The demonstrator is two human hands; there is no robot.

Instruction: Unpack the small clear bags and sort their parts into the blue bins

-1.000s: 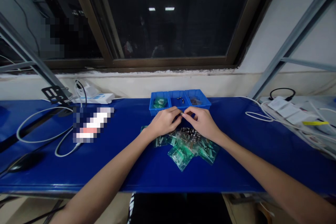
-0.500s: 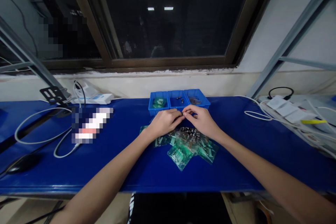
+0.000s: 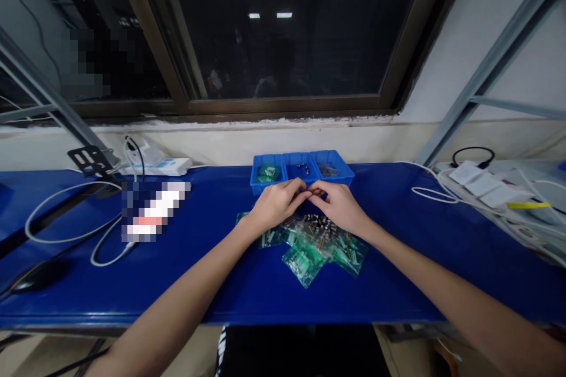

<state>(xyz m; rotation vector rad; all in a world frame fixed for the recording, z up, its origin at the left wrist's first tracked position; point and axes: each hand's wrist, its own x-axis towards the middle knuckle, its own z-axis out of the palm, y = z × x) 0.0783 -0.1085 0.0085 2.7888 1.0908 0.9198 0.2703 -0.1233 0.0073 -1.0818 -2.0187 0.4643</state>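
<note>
My left hand (image 3: 279, 203) and my right hand (image 3: 338, 203) meet fingertip to fingertip just in front of the blue bins. Both are closed in a pinch; whatever sits between the fingertips is too small to make out. Below them lies a pile of clear green-tinted packets (image 3: 305, 262) with pale pieces inside. Small black-and-silver parts (image 3: 319, 222) rest on top of the pile, partly under my right hand. Behind my hands stand a left bin (image 3: 255, 179) with green packets, a middle bin (image 3: 289, 174) with a few small metal parts, and a right bin (image 3: 345, 172) with brownish packets.
The blue table (image 3: 186, 283) runs up to the wall under a dark window. On the left are a pixelated device on a white cable (image 3: 99, 260), a black mouse (image 3: 39, 275) and a white power strip (image 3: 174, 165). White adapters (image 3: 481, 185) and cables lie right.
The fingers of both hands have shifted slightly, with the left index finger raised a little and the right fingertips bent differently. The packets and bins stay where they were.
</note>
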